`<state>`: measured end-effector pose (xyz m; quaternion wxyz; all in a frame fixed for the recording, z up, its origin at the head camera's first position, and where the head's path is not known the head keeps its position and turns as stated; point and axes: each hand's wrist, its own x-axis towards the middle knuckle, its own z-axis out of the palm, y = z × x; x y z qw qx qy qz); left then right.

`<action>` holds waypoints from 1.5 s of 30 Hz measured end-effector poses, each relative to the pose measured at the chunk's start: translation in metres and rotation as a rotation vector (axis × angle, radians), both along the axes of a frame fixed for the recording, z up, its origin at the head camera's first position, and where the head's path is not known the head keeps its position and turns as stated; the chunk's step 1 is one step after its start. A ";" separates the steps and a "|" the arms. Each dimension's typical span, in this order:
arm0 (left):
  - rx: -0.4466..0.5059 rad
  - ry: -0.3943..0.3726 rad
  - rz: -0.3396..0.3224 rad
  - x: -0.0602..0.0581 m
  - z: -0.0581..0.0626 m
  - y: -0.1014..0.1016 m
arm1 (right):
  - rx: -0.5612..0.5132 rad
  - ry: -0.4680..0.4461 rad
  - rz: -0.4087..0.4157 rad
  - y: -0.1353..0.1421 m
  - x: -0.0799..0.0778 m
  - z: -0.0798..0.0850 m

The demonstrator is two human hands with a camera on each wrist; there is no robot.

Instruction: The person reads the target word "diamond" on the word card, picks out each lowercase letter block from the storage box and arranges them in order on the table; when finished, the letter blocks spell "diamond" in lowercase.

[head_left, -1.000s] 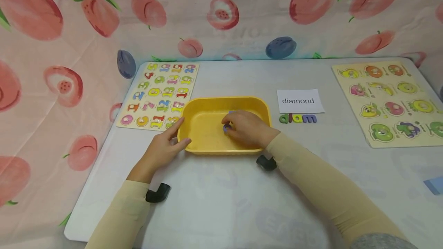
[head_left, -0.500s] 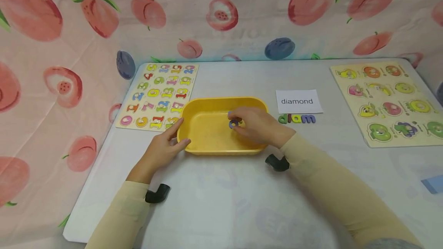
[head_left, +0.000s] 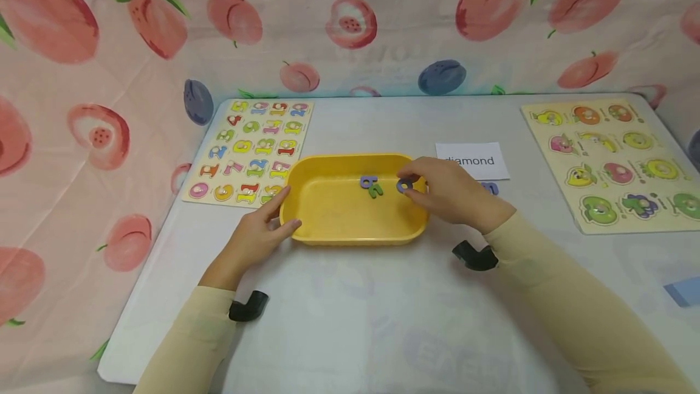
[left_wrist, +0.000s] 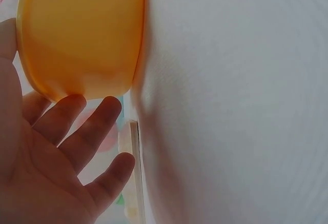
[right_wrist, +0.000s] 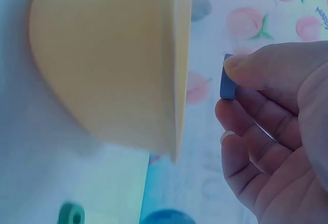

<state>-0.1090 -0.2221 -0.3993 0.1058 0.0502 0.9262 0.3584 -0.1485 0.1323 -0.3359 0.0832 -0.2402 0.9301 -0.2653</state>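
Tray on tabletop; two letters inside it; number board at tray's rear left, word card right of tray, fruit board farther right

Over there, a small ring-shaped purple letter is pinched in the right fingers, above the right end of the yellow tray, where another purple letter and a green letter lie together.
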 end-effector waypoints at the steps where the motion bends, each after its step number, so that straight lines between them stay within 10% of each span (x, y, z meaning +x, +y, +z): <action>1: 0.002 0.000 -0.001 0.000 0.000 0.000 | 0.004 0.011 -0.005 0.004 0.001 0.000; 29: 0.001 -0.013 0.006 0.000 0.001 0.000 | 0.082 0.064 -0.174 0.104 0.013 -0.022; 45: 0.006 -0.020 0.010 0.000 0.001 0.000 | 0.122 -0.076 -0.275 0.141 0.002 -0.042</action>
